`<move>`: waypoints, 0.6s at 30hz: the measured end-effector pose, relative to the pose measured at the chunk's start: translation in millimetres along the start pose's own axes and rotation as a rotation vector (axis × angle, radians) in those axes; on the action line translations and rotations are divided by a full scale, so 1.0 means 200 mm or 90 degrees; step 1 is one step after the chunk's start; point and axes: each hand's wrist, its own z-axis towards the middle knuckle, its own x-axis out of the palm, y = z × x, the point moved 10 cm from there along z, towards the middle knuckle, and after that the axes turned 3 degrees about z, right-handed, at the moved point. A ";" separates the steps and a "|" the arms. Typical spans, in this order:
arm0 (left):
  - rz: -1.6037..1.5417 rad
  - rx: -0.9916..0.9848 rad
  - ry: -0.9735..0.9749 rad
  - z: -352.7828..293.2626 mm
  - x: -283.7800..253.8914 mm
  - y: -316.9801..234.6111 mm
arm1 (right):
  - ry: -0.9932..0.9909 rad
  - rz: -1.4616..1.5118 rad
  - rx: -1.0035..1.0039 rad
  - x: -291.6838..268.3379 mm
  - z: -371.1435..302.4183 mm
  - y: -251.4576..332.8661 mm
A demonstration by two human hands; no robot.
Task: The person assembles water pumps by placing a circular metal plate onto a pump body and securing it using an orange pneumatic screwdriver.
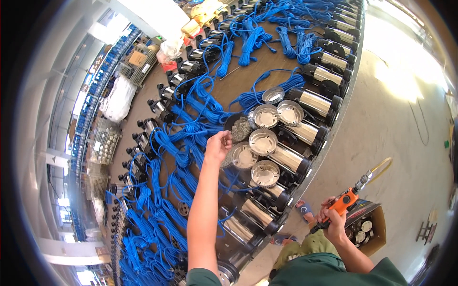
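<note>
My left hand (219, 145) reaches over the table with its fingertips pinched together. Whatever is between them is too small to make out. Just beside those fingers sits a dark bowl (229, 125) with a heap of small metal fasteners (241, 128). Several shallow round metal cups with slotted bottoms, such as this one (263, 142), cluster to the right of the hand, some resting on silver cylindrical pumps (290, 159). Off the table's right edge, my right hand (332, 220) grips an orange air screwdriver (344, 203) with a yellowish hose (381, 168) at its end.
Bundled blue cables (179, 155) cover much of the table (229, 93), with rows of pumps along both sides. A cardboard box (379, 240) of round metal parts stands by my right arm. Wire crates (102, 140) and a white sack (118, 100) stand at the left.
</note>
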 end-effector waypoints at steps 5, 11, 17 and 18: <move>-0.016 0.027 0.070 -0.86 0.07 -0.11 | 0.134 0.073 -0.042 0.43 -0.07 0.08; -0.237 0.043 0.073 -1.82 -0.06 0.09 | 0.456 0.110 -0.178 1.20 -0.49 0.13; -0.437 0.094 0.004 -2.31 -0.29 0.47 | 0.621 0.062 -0.124 1.49 -0.95 -0.23; -0.434 0.105 -0.021 -2.38 -0.33 0.50 | 0.639 0.057 -0.111 1.51 -1.01 -0.29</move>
